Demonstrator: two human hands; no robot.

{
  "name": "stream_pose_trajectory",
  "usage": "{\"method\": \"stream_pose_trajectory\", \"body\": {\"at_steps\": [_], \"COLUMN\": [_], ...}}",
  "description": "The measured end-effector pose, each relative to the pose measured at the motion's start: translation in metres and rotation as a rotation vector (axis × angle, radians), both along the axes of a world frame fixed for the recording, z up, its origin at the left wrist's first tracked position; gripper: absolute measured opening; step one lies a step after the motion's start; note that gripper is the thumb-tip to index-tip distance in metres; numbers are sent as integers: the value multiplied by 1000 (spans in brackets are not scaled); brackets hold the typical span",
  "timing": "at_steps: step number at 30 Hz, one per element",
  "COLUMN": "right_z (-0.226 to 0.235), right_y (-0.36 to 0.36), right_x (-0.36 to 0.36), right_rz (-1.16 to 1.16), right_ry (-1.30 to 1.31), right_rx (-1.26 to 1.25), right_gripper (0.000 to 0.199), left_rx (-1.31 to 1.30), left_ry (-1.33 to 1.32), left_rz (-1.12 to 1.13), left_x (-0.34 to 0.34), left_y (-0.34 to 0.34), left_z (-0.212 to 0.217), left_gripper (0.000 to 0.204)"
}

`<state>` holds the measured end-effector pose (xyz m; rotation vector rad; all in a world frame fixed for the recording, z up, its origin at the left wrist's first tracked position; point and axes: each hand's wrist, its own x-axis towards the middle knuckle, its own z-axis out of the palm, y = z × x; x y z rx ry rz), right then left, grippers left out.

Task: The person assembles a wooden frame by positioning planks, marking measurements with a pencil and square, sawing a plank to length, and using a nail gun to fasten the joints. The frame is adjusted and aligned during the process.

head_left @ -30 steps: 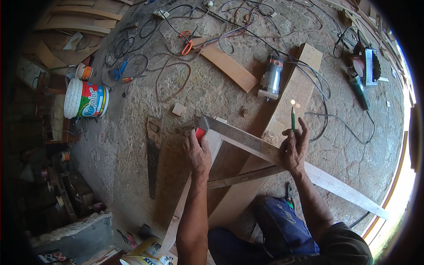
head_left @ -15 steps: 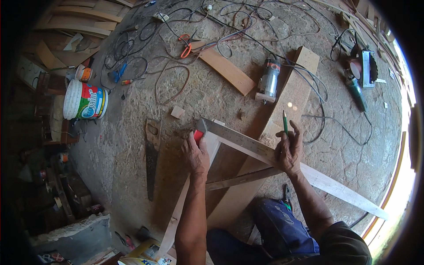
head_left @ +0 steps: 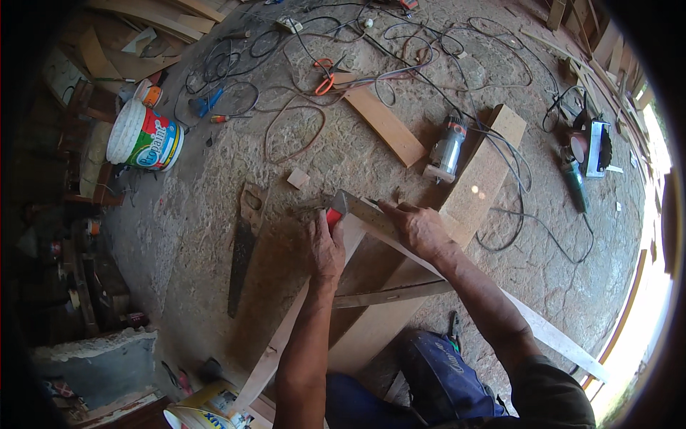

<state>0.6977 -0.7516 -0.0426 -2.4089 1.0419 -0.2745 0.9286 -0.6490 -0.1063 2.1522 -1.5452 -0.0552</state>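
I see my left hand (head_left: 325,247) at picture centre, curled over the red handle of a square (head_left: 355,208) and pressing it onto the wooden frame (head_left: 361,275). The square's metal blade runs toward 2 o'clock, under my right hand (head_left: 421,229). Right hand lies flat on the blade and the frame's long slat, fingers pointing to 10 o'clock; whether it pinches a pencil I cannot tell, the fingertips are too small.

Open concrete floor sits at 9 o'clock of the left hand, broken only by a handsaw (head_left: 243,247) lying lengthwise and a small wood block (head_left: 298,178) at 11 o'clock. At 1 o'clock a router (head_left: 446,149) stands on a chipboard plank (head_left: 482,175), close to the frame corner. Cables (head_left: 357,64) tangle across 12 o'clock, with orange pliers (head_left: 323,77) among them. A paint bucket (head_left: 143,136) lies on its side at 10 o'clock, well apart. An angle grinder (head_left: 586,154) sits far at 2 o'clock.

The frame's long slat runs to 4 o'clock and ends near the bright rim. My knees in blue trousers (head_left: 436,375) cover the frame's near end. The left rim is dark and the clutter there is unreadable.
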Motion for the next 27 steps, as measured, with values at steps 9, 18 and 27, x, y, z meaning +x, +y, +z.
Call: {"method": "stream_pose_trajectory", "body": {"at_steps": [9,18,27], "right_z": [-13,34,131], "right_y": [-13,20,177], "right_x": [20,-34,-51], "right_rz": [87,65,106], "right_ry": [146,246,-344], "right_rx": [-68,-59,217], "right_gripper": [56,52,66], "left_rx": [58,-34,315], "left_ry": [-37,-21,512], "left_rz": [39,29,595], "left_x": [-1,-5,78], "left_y": [0,1,55], "left_z": [2,-5,-9], "left_gripper": [52,50,65]}}
